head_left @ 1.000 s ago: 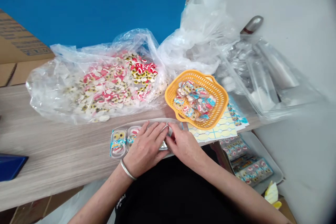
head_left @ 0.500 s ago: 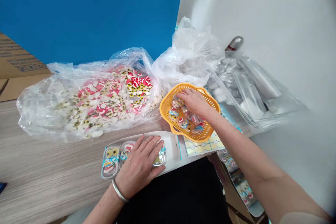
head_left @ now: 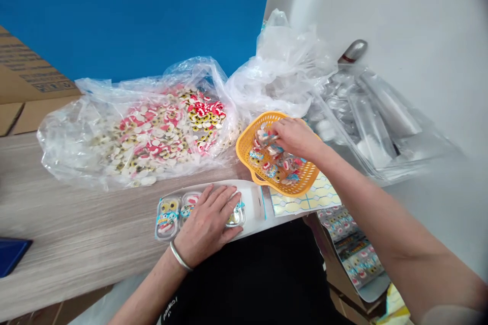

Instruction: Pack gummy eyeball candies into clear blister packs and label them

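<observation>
Head view, our only one: small clear plastic packets with colourful printed labels [head_left: 270, 170] lie in a loose heap inside the yellow perforated plastic basket [head_left: 247, 141], whose near edge overlaps a sheet of pale-yellow printed labels [head_left: 292, 206]. We judge each packet very light, with thin, smooth walls that could slip between dry fingers; a pinch across the two edges should suit it better than a press on the face, which might dent it.

Along the table's front edge, rounded clear plastic containers [head_left: 168, 217] stand in a row at the left part of a long white base [head_left: 252, 203]. They look light and fairly stiff, likely to slide if nudged, so we would take them by their side rims.

Our right hand [head_left: 293, 137] reaches forward over the basket, wrist bent down, its thumb and fingers drawn narrow among the packets; we cannot tell whether one is gripped. Our left hand [head_left: 211, 218] lies palm down across the middle of the row, fingers long and slightly spread, thumb out towards our body; it covers the containers beneath rather than grasping one. A silver bangle [head_left: 180, 256] circles that wrist.
</observation>
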`<move>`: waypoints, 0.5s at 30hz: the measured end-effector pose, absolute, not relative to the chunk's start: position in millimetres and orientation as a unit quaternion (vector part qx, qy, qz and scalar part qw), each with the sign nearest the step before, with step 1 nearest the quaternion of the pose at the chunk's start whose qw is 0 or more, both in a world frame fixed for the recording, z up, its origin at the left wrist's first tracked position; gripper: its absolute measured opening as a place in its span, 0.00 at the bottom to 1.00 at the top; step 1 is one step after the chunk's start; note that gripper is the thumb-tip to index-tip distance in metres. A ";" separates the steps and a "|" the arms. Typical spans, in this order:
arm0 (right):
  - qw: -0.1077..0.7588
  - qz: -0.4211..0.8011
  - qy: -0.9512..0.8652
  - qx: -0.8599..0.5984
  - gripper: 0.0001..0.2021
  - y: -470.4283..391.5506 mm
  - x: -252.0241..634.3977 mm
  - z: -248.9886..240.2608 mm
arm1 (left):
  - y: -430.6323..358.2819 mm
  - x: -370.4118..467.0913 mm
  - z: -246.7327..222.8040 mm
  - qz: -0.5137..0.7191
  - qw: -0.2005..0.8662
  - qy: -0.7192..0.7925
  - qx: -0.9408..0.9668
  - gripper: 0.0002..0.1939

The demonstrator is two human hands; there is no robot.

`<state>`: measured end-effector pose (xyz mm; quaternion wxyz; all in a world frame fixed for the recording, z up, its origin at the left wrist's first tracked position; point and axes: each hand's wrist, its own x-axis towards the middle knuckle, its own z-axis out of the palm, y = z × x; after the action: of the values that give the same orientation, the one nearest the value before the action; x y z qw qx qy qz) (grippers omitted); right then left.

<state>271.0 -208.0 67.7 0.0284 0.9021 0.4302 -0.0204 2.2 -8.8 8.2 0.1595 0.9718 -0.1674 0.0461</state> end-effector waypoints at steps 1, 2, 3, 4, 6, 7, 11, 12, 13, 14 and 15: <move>-0.002 -0.003 0.414 0.910 0.08 -210.8 259.0 74.5 | -9.1 2.1 8.4 0.044 0.160 -0.167 0.972 0.31; -0.041 0.011 0.393 0.918 0.07 -213.6 243.9 81.6 | -9.3 2.0 8.6 0.043 0.161 -0.166 0.972 0.31; -0.086 0.018 0.370 0.925 0.07 -216.3 226.0 88.4 | -9.4 1.8 8.7 0.041 0.162 -0.165 0.972 0.32; -0.135 0.018 0.341 0.930 0.08 -218.6 206.0 94.0 | -9.4 1.7 8.7 0.040 0.163 -0.164 0.972 0.32; -0.226 -0.017 0.283 0.932 0.11 -220.9 163.5 99.3 | -9.2 1.5 8.8 0.037 0.165 -0.163 0.972 0.32; -0.258 -0.051 0.266 0.927 0.13 -220.5 143.1 98.0 | -9.0 1.5 8.8 0.037 0.165 -0.162 0.972 0.32; -0.210 -0.134 0.222 0.943 0.14 -207.6 85.9 72.1 | -8.4 2.2 8.1 0.037 0.158 -0.169 0.972 0.32; -0.169 -0.130 0.216 0.953 0.13 -202.6 78.9 64.2 | -8.2 2.3 7.9 0.037 0.156 -0.171 0.972 0.32; -0.129 -0.123 0.215 0.960 0.11 -197.5 74.4 57.3 | -8.1 2.3 7.8 0.036 0.154 -0.173 0.972 0.32; -0.097 -0.118 0.221 0.963 0.10 -192.4 71.6 51.8 | -8.1 2.3 7.7 0.035 0.153 -0.174 0.972 0.32; -0.073 -0.115 0.230 0.964 0.09 -187.5 70.1 47.8 | -8.1 2.1 7.7 0.034 0.153 -0.174 0.972 0.32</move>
<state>70.1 -187.5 47.8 -0.0727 0.9636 0.2299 -0.1155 2.1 -8.1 7.7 0.1526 0.9723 -0.1738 0.0339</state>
